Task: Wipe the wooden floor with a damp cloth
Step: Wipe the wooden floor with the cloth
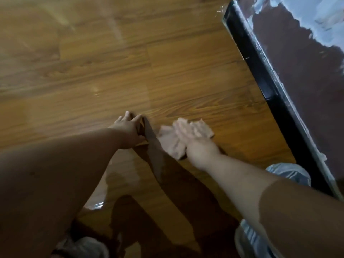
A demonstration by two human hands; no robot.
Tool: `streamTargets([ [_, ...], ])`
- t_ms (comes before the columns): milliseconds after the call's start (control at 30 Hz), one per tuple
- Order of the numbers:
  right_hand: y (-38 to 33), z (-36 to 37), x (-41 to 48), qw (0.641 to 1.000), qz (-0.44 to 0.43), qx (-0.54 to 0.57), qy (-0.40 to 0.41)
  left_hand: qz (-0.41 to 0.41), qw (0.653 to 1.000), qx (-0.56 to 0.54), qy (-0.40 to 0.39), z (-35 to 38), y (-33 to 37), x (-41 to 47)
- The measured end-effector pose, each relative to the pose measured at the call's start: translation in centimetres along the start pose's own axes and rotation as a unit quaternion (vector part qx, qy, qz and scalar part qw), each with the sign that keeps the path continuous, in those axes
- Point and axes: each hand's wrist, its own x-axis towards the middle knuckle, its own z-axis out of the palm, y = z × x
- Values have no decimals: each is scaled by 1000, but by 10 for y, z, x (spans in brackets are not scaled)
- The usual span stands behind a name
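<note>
A pale pinkish cloth (172,144) lies crumpled on the wooden floor (111,71) a little right of centre. My right hand (188,133) lies on top of it with fingers spread flat, pressing it against the boards. My left hand (128,125) is planted on the floor just to the left of the cloth, fingers straight and splayed, holding nothing. Both forearms reach forward from the bottom of the view. The floor shines wet around and below the hands.
A black skirting board (260,75) runs diagonally along the right, under a dark brown wall with peeling white patches (307,62). Light grey trouser fabric over my knees shows at the lower right (290,174) and bottom left (83,246). Open floor stretches ahead and left.
</note>
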Motion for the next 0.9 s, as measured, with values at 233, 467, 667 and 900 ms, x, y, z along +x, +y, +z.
streamTargets([
  [233,138,-50,7,929,368,13,38,10,1000,-8,11,-11,16,21],
  [467,22,6,22,980,183,37,64,-17,999,-49,-5,-11,32,34],
  [667,54,-32,54,996,-66,-26,45,-44,996,-71,41,-20,26,20],
  [900,182,-66,56,958,271,34,84,-9,992,-68,104,-13,6,39],
])
